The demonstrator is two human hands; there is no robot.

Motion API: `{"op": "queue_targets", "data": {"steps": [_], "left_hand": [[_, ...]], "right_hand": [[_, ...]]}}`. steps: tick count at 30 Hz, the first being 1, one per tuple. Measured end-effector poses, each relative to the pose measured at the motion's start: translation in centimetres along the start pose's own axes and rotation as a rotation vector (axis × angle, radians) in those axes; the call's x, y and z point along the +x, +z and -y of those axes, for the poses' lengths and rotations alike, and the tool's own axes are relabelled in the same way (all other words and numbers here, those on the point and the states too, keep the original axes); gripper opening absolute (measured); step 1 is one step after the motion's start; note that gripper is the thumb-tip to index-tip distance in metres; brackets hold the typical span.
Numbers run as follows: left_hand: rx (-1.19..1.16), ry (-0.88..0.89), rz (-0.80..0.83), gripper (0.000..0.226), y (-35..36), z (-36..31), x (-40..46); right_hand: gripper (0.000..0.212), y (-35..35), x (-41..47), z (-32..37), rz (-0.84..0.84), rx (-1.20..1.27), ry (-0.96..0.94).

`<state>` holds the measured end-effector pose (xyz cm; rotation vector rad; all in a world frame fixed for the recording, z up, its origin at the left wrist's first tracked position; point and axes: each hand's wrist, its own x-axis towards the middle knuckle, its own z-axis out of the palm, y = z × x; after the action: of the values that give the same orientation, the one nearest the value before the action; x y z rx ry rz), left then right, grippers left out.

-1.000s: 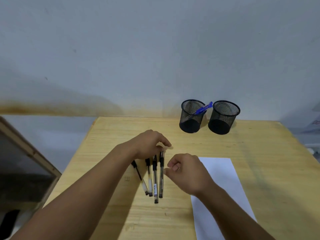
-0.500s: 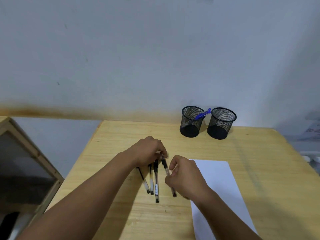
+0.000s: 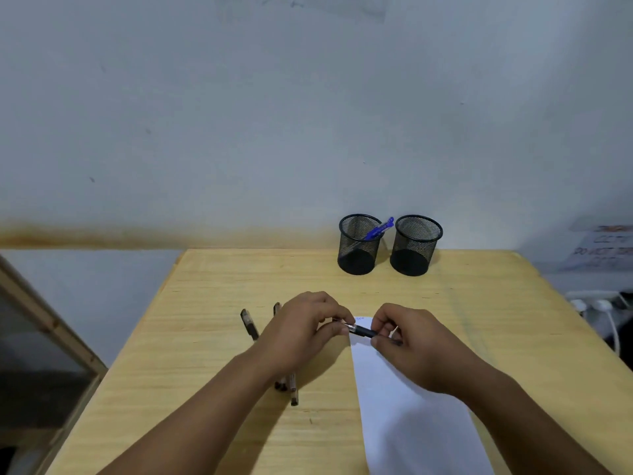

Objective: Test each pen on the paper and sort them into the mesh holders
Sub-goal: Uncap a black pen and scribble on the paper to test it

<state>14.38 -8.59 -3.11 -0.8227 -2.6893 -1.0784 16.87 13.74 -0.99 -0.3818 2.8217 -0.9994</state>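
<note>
Both hands hold one black pen [image 3: 363, 331] level over the top edge of the white paper [image 3: 404, 413]. My left hand [image 3: 305, 332] pinches its left end, which may be the cap. My right hand [image 3: 407, 341] grips the barrel. Other black pens [image 3: 249, 324] lie on the wooden table [image 3: 212, 337] to the left, partly hidden under my left forearm, with their tips [image 3: 291, 392] showing below it. Two black mesh holders stand at the back: the left holder [image 3: 359, 244] has a blue pen [image 3: 378, 229] in it, the right holder [image 3: 416, 245] looks empty.
A wall rises right behind the table. A wooden-framed dark panel [image 3: 44, 341] stands off the table's left edge. White cables and plugs [image 3: 596, 305] lie beyond the right edge.
One pen left the row and now sits level between both hands over the paper's top edge. Both hands shifted right. The camera tilted up a little.
</note>
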Motion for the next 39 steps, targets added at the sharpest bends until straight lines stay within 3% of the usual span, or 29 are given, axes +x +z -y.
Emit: {"op": "queue_targets", "data": {"steps": [13,18,28,34,39], "left_hand": [[-0.079,-0.078,-0.113,0.014,1.7,-2.1,-0.5],[-0.033,-0.144,-0.059,0.017,1.6,-2.0,-0.7],[0.001,-0.091,-0.064,0.013,1.3,-1.3,-0.5],[-0.005,-0.317,-0.183,0.012,1.0,0.9,-0.5],[0.188,-0.476,-0.183,0.020,1.6,1.7,0.2]], "right_hand": [[0.006,-0.1,-0.7,-0.6,-0.125,0.078,-0.130],[0.009,0.6,-0.6,-0.9,-0.125,0.091,-0.107],[0.013,1.2,-0.4,-0.9,-0.153,0.091,-0.063],[0.012,1.3,-0.1,-2.3,-0.219,0.181,0.051],[0.021,2.5,0.0,-3.1,-0.233,0.334,0.202]]}}
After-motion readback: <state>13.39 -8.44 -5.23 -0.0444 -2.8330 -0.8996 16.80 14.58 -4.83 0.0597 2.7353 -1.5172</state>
